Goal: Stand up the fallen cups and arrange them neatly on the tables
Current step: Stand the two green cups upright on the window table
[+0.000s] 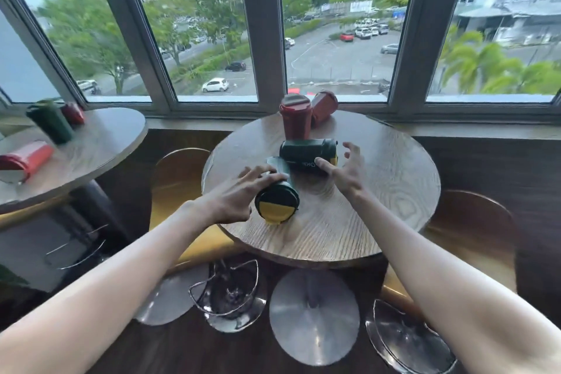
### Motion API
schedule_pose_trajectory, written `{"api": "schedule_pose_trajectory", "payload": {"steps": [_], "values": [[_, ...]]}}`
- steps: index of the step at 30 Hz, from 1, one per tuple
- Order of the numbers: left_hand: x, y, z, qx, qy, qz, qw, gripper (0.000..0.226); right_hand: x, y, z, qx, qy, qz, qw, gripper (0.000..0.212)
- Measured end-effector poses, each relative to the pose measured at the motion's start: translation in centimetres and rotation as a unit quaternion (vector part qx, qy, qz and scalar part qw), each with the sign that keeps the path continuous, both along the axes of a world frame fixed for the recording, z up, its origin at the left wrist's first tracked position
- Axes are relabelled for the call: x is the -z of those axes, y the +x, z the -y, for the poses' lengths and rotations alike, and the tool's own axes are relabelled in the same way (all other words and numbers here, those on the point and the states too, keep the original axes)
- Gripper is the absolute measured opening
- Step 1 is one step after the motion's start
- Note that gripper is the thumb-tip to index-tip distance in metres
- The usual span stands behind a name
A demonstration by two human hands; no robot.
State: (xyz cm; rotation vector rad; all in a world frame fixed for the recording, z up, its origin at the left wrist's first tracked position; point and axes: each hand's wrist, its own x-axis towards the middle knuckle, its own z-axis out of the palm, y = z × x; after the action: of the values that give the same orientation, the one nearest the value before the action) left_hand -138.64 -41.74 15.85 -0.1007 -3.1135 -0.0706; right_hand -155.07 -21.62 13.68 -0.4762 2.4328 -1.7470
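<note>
round wooden worktop [379,191], centre, by the window [334,24]: four cups.
- near green cup [277,194]: on its side, yellow-and-dark lid facing the camera, base pointing away toward the second green cup. left hand [233,194] lies over its left flank, fingers draped across the body; grip partly closed around it, though whether it is firmly clamped cannot be told.
- far green cup [306,153]: on its side, lying crosswise, lid end to the right; touching or just beside the near cup's base.
- right hand [346,173]: grip apart, fingers spread wide, thumb tip touching or just short of the far green cup's near side; holds nothing.
- upright dark red cup [296,117]: standing, lid on, just behind the far green cup.
- tilted dark red cup [324,108]: just right of and behind the upright one, leaning rather than standing straight.

second round worktop [100,143], left: three cups.
- dark green cup [50,123]: appears to stand, blurred.
- small red cup [73,113]: just behind it, blurred; posture unclear.
- red cup [25,159]: on its side at the near left edge.

bar stools [230,291] below, between and beside the worktops.
</note>
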Motion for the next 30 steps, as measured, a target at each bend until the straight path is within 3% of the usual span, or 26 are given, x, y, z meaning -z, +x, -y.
{"api": "schedule_pose_trajectory", "payload": {"steps": [7,13,17,20,23,27,30], "values": [[0.7,-2.1,2.0,0.133,-0.082,-0.071,0.985,0.096,2.1,-0.5,2.7,0.038,-0.027,0.047,0.998,0.089],[1.0,-3.5,2.3,0.213,0.008,-0.103,0.972,0.084,2.7,-0.2,3.0,0.051,-0.032,0.036,0.998,0.056],[-0.1,-3.6,2.3,0.136,0.189,-0.127,0.964,0.088,3.0,-0.6,2.9,0.044,-0.046,0.038,0.997,0.053],[-0.7,-4.1,2.3,0.044,0.367,-0.120,0.921,0.086,3.0,-0.7,3.0,0.033,-0.058,0.044,0.997,0.053],[-0.3,-5.1,3.0,-0.031,0.488,-0.082,0.869,0.093,3.4,-1.3,3.0,0.025,-0.057,0.062,0.996,0.056],[0.5,-6.2,3.9,-0.072,0.610,-0.037,0.789,0.084,3.2,-2.5,2.8,-0.002,-0.035,0.101,0.994,0.088],[1.3,-6.5,3.6,-0.073,0.638,-0.018,0.767,0.071,2.8,-3.6,2.7,-0.035,-0.036,0.141,0.989,0.114]]}}
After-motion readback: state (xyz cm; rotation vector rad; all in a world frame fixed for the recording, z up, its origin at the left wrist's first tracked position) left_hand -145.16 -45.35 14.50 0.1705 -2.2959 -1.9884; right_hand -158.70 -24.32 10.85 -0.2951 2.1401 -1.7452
